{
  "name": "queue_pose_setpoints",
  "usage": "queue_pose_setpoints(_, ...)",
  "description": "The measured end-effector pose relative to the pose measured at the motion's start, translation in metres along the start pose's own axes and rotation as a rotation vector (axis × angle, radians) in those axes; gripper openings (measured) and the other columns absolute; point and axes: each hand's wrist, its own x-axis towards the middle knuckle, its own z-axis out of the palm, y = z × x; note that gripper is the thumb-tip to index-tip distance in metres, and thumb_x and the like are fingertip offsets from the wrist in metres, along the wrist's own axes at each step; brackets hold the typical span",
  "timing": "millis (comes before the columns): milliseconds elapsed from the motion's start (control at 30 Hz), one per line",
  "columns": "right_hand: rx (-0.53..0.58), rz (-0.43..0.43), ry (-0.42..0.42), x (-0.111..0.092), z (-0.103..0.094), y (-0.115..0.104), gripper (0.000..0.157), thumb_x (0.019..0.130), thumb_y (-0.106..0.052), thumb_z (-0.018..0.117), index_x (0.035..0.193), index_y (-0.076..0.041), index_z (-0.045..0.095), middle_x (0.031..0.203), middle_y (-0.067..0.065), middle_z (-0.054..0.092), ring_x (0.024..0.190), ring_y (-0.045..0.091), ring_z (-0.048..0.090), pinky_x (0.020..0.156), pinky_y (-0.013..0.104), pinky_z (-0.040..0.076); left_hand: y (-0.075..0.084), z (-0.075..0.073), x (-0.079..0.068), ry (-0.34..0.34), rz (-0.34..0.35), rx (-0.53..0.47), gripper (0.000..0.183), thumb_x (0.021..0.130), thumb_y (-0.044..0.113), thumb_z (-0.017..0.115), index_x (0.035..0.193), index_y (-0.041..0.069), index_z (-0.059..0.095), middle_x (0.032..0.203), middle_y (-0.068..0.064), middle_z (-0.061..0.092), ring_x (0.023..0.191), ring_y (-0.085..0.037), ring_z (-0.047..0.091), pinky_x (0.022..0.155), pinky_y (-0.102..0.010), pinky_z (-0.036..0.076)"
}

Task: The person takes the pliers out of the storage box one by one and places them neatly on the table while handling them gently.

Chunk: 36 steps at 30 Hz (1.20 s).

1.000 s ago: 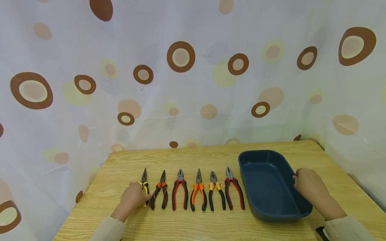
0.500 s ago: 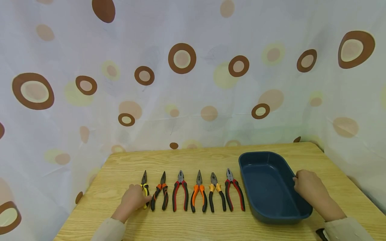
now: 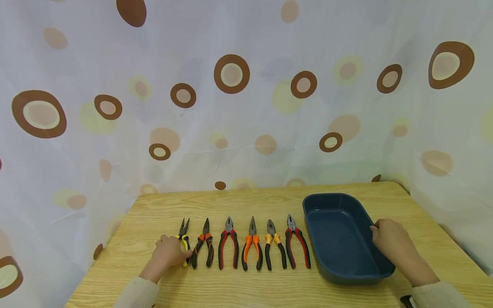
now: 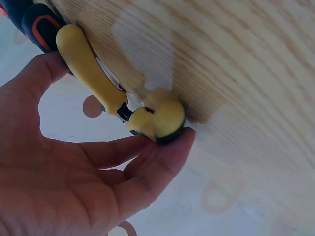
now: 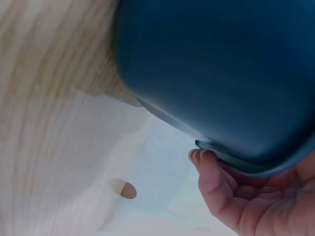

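Note:
My left hand (image 3: 169, 251) holds the yellow-and-black needle-nose pliers (image 3: 185, 241) at the left end of a row of pliers, their jaws spread apart. In the left wrist view, the thumb lies by one yellow handle (image 4: 86, 64) and the fingertips curl against the other handle (image 4: 169, 120). Just right of them lie orange-and-black needle-nose pliers (image 3: 207, 239). On the right, my right hand (image 3: 394, 241) grips the side rim of a deep dark blue tray (image 3: 316, 248). The right wrist view shows the fingers (image 5: 211, 177) curled at the tray's edge.
Along the row lie red-and-black pliers (image 3: 220, 250), orange needle-nose pliers (image 3: 252, 241), yellow-and-black pliers (image 3: 271, 239) and another red-and-black pair (image 3: 296, 239) close beside the tray. A wooden table (image 3: 215, 291) carries everything. Behind hangs a spotted curtain (image 3: 246, 115).
The jaws of the pliers in my left hand have come apart, from closed to spread. My right hand stays on the tray's rim. The head view has shifted slightly.

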Motion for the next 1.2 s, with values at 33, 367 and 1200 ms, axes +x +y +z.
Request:
queue_pose_setpoints(33, 0.002, 0.002, 0.001, -0.001, 0.000, 0.000, 0.022, 0.090, 0.002, 0.053, 0.079, 0.018, 0.060, 0.068, 0.021, 0.060, 0.059, 0.031, 0.057, 0.055, 0.046, 0.047, 0.000, 0.000, 0.000, -0.004, -0.001, 0.005, 0.046, 0.081, 0.037, 0.073, 0.078, -0.007, 0.061, 0.094, -0.031, 0.045, 0.087, -0.042, 0.047, 0.072, -0.049, 0.046)
queue_pose_setpoints(367, 0.019, 0.036, -0.011, -0.005, -0.002, -0.004, 0.027, 0.092, 0.000, 0.052, 0.094, 0.026, 0.058, 0.086, 0.038, 0.059, 0.073, 0.049, 0.060, 0.061, 0.053, 0.050, 0.001, -0.003, -0.006, -0.022, 0.000, 0.012, 0.056, 0.085, 0.041, 0.069, 0.087, -0.015, 0.062, 0.097, -0.033, 0.045, 0.092, -0.045, 0.043, 0.074, -0.049, 0.044)
queue_pose_setpoints(1200, 0.125, -0.028, 0.330, -0.031, -0.008, -0.042, 0.033, 0.100, -0.007, 0.042, 0.118, 0.019, 0.052, 0.109, 0.038, 0.051, 0.097, 0.054, 0.047, 0.076, 0.063, 0.039, 0.044, -0.014, -0.034, 0.439, 0.187, -0.002, 0.066, 0.099, 0.032, 0.054, 0.135, -0.020, 0.035, 0.125, -0.041, 0.042, 0.117, -0.055, 0.041, 0.091, -0.063, 0.039)
